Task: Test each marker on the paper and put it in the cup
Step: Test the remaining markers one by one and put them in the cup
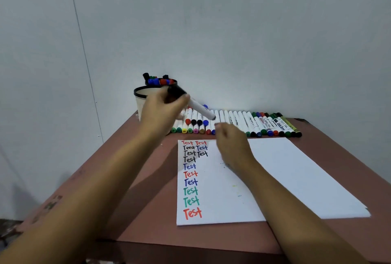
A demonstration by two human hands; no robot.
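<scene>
My left hand (163, 109) grips a white marker with a black cap (200, 109), tilted, its capped end up beside the cups. A white cup with a black rim (140, 96) stands at the table's back left. Right behind it is a black cup (172, 83) full of capped markers. My right hand (230, 143) hovers over the top of the white paper (285, 170), fingers loosely curled with nothing visible in them. The paper carries a column of "Test" words (191, 179) in red, black, blue and green.
A long row of several markers (254, 124) lies along the back of the brown table (152, 210), against the grey wall. The table's front edge runs just below the paper.
</scene>
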